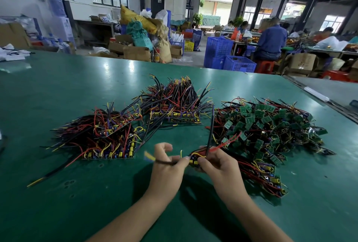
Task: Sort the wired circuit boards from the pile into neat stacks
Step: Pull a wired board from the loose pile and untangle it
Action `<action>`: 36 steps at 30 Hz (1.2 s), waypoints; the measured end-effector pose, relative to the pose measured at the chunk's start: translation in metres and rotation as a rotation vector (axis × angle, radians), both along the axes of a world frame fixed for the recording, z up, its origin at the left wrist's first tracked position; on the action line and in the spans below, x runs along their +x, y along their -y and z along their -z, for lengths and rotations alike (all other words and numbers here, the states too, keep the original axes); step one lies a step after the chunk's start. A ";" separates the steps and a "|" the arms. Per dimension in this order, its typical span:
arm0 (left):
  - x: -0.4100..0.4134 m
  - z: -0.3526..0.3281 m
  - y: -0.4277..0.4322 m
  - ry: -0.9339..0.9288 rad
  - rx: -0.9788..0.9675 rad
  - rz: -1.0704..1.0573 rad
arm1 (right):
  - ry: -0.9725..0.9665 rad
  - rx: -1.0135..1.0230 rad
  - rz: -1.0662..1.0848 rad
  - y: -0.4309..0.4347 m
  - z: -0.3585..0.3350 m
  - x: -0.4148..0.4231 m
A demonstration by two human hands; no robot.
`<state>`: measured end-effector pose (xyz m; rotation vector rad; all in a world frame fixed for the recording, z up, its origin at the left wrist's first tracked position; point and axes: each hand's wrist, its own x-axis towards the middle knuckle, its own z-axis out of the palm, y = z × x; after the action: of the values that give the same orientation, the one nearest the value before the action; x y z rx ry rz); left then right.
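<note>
Left hand (168, 163) pinching black wire (161, 161), right hand (218, 165) gripping wired circuit board (193, 161)

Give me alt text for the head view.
Two bare hands hold one wired circuit board over a green table: the left hand pinches a black wire, the right hand grips the board. A loose pile of boards lies at right; a neater stack lies at left, another stack farther back.

Jumbled pile (271, 129) right — near stack (108, 141) left, far stack (174, 110) centre.
</note>
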<state>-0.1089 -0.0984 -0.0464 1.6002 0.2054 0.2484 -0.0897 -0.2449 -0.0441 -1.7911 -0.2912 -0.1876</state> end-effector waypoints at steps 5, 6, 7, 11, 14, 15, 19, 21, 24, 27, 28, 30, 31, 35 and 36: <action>-0.001 0.001 0.003 -0.022 -0.013 0.195 | -0.034 0.065 -0.064 0.000 0.002 0.001; -0.002 0.000 0.004 0.016 0.002 0.193 | -0.036 0.072 -0.073 0.000 0.002 0.002; -0.003 0.000 0.004 0.036 0.008 0.183 | -0.029 0.069 -0.080 0.000 0.002 0.002; -0.003 -0.002 0.005 0.024 -0.013 0.115 | -0.032 0.019 -0.093 0.002 0.002 0.003; -0.004 -0.005 0.004 0.010 -0.135 0.113 | -0.132 -0.005 -0.161 0.002 0.004 0.001; -0.004 -0.004 0.004 0.006 -0.183 0.125 | -0.145 -0.012 -0.199 0.001 0.005 0.001; -0.003 -0.003 0.004 -0.023 -0.203 0.122 | -0.152 0.006 -0.184 -0.001 0.006 0.000; -0.002 -0.002 0.004 -0.032 -0.196 0.133 | -0.104 -0.048 -0.146 -0.002 0.006 -0.001; -0.002 -0.002 0.004 -0.046 -0.240 0.190 | -0.080 -0.014 -0.142 -0.001 0.008 -0.001; -0.002 0.001 0.003 -0.079 -0.275 0.199 | -0.077 -0.003 -0.110 -0.001 0.009 -0.002; -0.001 0.001 0.002 -0.083 -0.286 0.205 | -0.076 -0.001 -0.104 -0.002 0.010 -0.001; -0.002 -0.001 0.002 -0.065 -0.309 0.230 | -0.080 0.012 -0.103 -0.003 0.010 -0.001; -0.002 -0.002 0.002 -0.054 -0.320 0.236 | -0.082 0.018 -0.109 -0.003 0.010 0.000; -0.004 -0.003 0.006 -0.039 -0.346 0.211 | -0.088 0.016 -0.136 -0.003 0.010 0.001; -0.004 -0.003 0.007 -0.042 -0.352 0.210 | -0.081 0.008 -0.136 -0.003 0.011 0.001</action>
<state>-0.1133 -0.1050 -0.0430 1.2654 0.1048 0.0131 -0.0884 -0.2421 -0.0549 -1.7593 -0.3526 -0.0192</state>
